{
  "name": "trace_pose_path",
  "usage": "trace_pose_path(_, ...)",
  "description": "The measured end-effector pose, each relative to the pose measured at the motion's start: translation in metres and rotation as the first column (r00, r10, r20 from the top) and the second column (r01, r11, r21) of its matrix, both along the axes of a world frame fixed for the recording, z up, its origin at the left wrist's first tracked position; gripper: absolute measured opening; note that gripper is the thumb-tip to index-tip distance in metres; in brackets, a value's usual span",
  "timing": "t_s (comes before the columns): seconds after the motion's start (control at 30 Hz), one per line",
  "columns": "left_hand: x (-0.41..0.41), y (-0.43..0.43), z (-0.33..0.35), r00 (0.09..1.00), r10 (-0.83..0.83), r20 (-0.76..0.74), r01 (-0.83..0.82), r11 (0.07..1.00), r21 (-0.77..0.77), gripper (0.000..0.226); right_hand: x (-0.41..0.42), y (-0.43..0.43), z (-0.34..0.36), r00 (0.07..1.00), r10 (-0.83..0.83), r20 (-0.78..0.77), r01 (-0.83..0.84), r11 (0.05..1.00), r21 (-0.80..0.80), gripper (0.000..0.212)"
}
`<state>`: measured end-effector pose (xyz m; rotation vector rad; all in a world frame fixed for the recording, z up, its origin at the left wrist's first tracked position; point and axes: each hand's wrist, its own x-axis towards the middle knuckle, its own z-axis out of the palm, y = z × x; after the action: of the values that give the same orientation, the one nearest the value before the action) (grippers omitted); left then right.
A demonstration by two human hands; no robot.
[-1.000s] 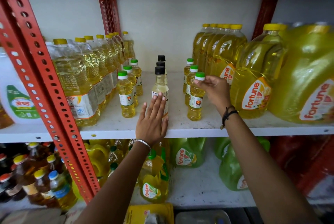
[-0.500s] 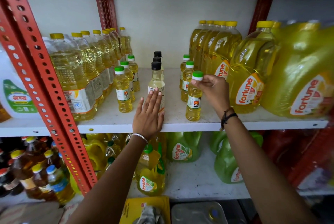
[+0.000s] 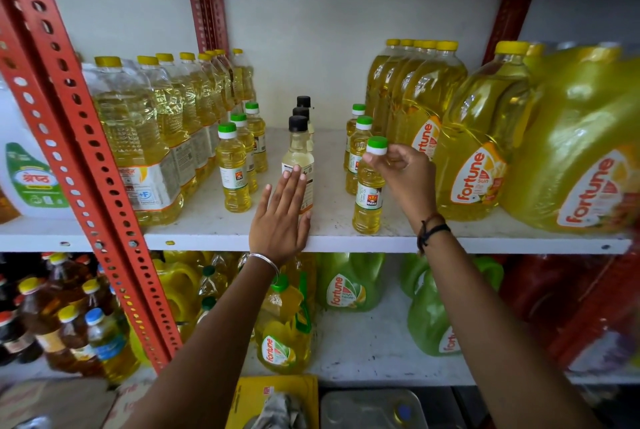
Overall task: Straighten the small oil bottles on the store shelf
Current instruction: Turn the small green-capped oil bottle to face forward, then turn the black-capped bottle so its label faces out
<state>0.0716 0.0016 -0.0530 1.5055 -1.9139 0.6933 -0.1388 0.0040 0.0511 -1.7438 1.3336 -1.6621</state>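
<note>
The front green-capped small oil bottle (image 3: 367,193) stands upright near the shelf's (image 3: 207,231) front edge, heading a row of three; the right hand (image 3: 403,172) pinches its cap between fingertips. Just beside it toward the middle, the front black-capped bottle (image 3: 298,155) has the left hand (image 3: 281,217) flat against its label, fingers straight and together. Another green-capped trio (image 3: 233,169) stands further left. Large Fortune jugs (image 3: 478,151) crowd the shelf's right end.

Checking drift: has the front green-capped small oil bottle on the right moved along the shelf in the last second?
No. The green-capped small yellow oil bottle keeps its spot near the white shelf edge, beside the Fortune jug; only the camera shifted.
</note>
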Motion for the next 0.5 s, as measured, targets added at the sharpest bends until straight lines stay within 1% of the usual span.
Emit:
trace_pose_path(0.1, 0.001, 0.001, 0.001, 1.0, 0.003, -0.01, -0.003, 1.0, -0.003, 0.062, 0.003, 0.004, -0.005, 1.0, 0.008, -0.026, -0.009, 1.0, -0.018, 0.037)
trace_pose_path(0.17, 0.002, 0.003, 0.003, 1.0, -0.018, -0.025, 0.018, 1.0, 0.013, 0.061, 0.005, 0.01, -0.008, 1.0, 0.01, 0.004, -0.01, 1.0, -0.003, 0.043)
trace_pose_path(0.23, 0.004, 0.006, 0.004, 0.996, -0.047, -0.072, 0.049, 0.998, 0.029, 0.06, 0.005, 0.014, -0.011, 0.997, -0.056, 0.044, 0.056, 0.998, -0.011, 0.053)
trace_pose_path(0.3, 0.012, 0.011, 0.003, 0.991, -0.051, -0.126, 0.055, 0.998, 0.032, 0.06, 0.008, 0.022, -0.011, 0.981, -0.177, 0.076, 0.184, 0.978, -0.094, 0.06)
trace_pose_path(0.33, 0.02, 0.015, 0.002, 0.989, -0.041, -0.144, 0.046, 0.999, 0.026, 0.06, 0.012, 0.028, -0.009, 0.969, -0.228, 0.093, 0.241, 0.956, -0.165, 0.059)
trace_pose_path(0.4, 0.041, 0.02, 0.0, 0.987, -0.014, -0.159, 0.017, 1.0, 0.012, 0.06, 0.026, 0.036, -0.001, 0.954, -0.272, 0.129, 0.298, 0.907, -0.297, 0.05)
trace_pose_path(0.47, 0.063, 0.023, 0.0, 0.988, -0.002, -0.155, 0.001, 1.0, -0.005, 0.061, 0.046, 0.042, 0.008, 0.96, -0.242, 0.139, 0.278, 0.879, -0.388, 0.038)
trace_pose_path(0.5, 0.072, 0.024, 0.001, 0.988, 0.003, -0.153, -0.005, 1.0, -0.015, 0.061, 0.057, 0.043, 0.011, 0.972, -0.198, 0.127, 0.234, 0.877, -0.419, 0.034)
